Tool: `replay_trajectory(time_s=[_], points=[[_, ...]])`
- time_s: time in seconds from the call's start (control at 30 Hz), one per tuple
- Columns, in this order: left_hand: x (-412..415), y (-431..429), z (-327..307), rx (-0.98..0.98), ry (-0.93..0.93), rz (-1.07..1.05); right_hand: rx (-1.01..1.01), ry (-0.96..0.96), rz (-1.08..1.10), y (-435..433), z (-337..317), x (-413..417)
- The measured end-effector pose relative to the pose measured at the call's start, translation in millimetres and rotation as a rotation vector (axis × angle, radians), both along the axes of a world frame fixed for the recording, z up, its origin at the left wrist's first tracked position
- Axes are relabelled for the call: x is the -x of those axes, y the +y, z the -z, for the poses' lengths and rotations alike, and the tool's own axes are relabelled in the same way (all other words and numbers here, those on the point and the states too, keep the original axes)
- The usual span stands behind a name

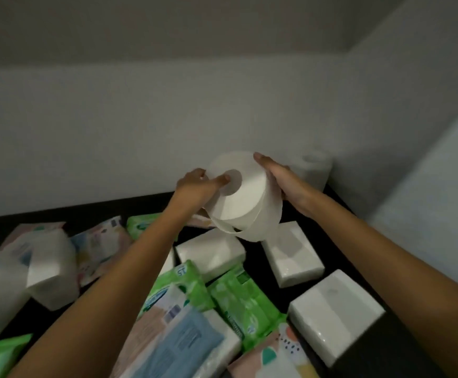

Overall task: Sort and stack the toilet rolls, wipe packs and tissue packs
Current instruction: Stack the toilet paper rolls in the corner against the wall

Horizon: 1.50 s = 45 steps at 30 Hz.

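Now both hands clamped on roll (245, 195) — left hand (195, 185) at core end, right hand (283, 184) round side, held above table (252, 249) near far wall. Loose tail hangs; tuck it, set upright beside far-right roll (313, 170) — judgement only.

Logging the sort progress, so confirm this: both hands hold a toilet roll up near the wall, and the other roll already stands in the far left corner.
Wrong corner. In the head view, both the left hand and right hand hold the toilet roll near the wall, but the other roll stands in the far right corner.
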<state>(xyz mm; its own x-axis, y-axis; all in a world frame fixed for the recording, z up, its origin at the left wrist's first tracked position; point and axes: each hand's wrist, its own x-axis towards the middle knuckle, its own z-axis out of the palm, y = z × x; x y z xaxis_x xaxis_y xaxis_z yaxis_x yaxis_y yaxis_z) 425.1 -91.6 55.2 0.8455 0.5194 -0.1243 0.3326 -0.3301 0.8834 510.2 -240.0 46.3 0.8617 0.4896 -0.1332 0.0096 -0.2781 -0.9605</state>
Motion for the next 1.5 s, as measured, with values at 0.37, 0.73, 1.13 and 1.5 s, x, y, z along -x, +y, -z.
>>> replay_trajectory(time_s=[0.37,0.73,1.13,1.5], points=[[-111.0,-65.7,22.1,0.263,0.059,0.047,0.029,-0.115,0.292,-68.5,40.5,-66.4],[-173.6,-33.0,81.0,0.38,0.16,-0.062,-0.019,0.203,0.189,-33.0,70.5,-116.1],[-198.3,-9.4,112.1,0.44,0.085,0.002,-0.283,0.183,0.332,-13.5,100.9,-135.1],[-217.1,-20.4,119.8,0.565,0.008,-0.104,-0.37,0.166,0.405,-9.2,112.0,-145.7]])
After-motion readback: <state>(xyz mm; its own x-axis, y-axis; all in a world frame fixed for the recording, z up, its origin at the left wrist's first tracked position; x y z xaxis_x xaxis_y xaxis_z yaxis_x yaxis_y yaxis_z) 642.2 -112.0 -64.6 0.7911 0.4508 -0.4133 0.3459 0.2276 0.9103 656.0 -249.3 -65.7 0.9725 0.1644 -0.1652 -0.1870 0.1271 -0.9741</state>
